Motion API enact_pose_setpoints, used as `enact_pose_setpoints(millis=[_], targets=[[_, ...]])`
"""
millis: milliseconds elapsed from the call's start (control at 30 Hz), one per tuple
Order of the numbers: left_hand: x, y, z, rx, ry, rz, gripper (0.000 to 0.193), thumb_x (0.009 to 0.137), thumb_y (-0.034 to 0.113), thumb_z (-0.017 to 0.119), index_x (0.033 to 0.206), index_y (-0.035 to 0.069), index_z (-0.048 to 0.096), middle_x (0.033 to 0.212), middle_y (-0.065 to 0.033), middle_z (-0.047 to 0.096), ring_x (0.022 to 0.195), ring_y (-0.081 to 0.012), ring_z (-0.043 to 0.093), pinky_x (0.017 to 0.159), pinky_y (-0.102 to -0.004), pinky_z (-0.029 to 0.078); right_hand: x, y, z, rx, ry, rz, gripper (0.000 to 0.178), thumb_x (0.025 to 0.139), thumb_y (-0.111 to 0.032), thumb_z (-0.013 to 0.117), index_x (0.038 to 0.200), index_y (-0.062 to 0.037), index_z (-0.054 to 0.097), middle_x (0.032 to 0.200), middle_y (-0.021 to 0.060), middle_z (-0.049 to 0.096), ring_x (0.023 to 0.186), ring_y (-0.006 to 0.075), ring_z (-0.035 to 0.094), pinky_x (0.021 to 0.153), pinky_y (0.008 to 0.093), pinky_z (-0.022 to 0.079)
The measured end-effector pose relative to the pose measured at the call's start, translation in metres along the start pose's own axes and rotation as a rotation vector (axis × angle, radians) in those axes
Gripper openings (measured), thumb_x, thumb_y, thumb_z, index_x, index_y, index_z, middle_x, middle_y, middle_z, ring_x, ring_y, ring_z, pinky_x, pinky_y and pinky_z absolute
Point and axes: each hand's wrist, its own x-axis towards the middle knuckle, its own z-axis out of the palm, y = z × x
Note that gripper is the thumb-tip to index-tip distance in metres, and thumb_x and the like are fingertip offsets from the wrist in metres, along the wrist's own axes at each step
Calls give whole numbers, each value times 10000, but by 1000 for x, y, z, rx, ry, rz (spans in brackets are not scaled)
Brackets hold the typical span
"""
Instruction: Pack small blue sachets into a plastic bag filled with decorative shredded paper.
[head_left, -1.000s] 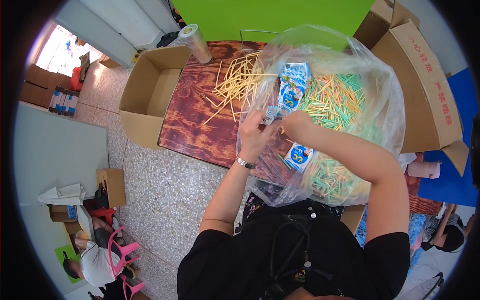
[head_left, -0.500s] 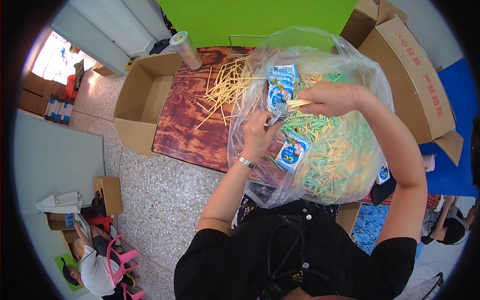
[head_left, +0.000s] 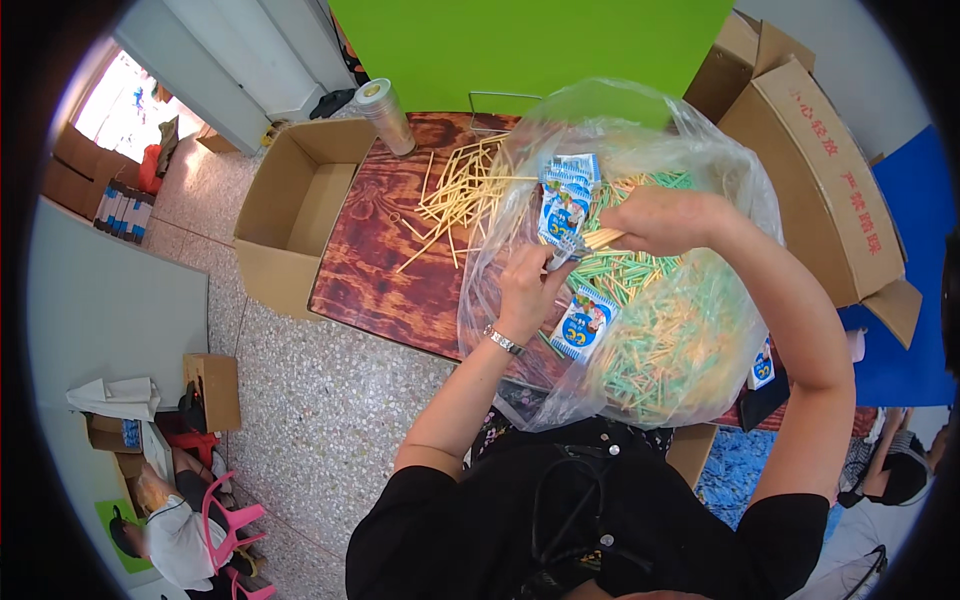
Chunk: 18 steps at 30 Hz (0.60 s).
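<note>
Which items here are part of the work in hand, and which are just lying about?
In hand: left hand, right hand, clear plastic bag, sticks, blue packets.
Lying about: open carton, tape roll, loose sticks, closed carton.

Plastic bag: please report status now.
Left hand grips bag edge. Right hand holds sticks over the bag. Loose sticks on table.

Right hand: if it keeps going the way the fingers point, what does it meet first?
Probably the left hand, just beyond the sticks the right hand grips inside the clear bag; depth is unclear.
</note>
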Motion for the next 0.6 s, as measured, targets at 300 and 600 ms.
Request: enact_pose_setpoints(millis=[300,600], targets=[[0,-1,0,-27,50,7,258,704,116,806,834,32,599,708,-89,577,600,-238,561,523,-345,433,0,-5,-5,7,19,40,200,901,-237,581,934,-41,609,810,195,641,802,389,622,718,490,480],[0,-5,0,11,76,197,233,707,28,773,876,32,613,754,-100,593,671,-266,587,594,-347,459,7,-2,-17,-38,-199,109,199,875,-205,569,919,-35,661,855,175,669,808,354,644,723,454,502]])
